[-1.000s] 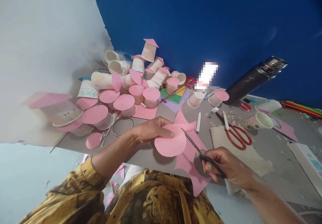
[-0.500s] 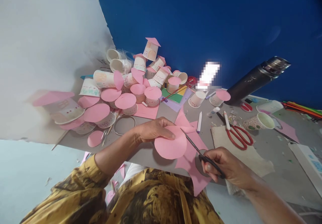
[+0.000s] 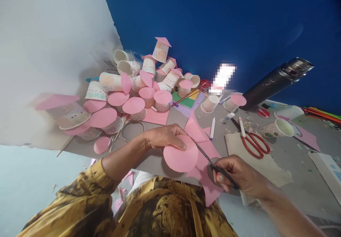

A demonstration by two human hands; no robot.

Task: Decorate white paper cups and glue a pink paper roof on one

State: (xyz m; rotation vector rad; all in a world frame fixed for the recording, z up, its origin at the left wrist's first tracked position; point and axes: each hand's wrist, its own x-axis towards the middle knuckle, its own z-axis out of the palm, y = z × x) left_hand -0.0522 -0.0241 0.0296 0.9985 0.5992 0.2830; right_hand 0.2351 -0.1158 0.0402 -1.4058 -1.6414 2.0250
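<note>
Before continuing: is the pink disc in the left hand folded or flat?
Flat: the pink disc shows a broad round face without visible creases, left hand gripping its upper edge.

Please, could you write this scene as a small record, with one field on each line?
left hand: grips a pink paper disc, thumb on top
right hand: holds black-handled scissors, blades at the disc's upper right edge
near the hands: cut pink sheet, beside the disc
red-handled scissors: lying partly on a beige cloth
paper cups: many heaped on the left, most with pink tops
dark bottle: by the blue wall
</note>
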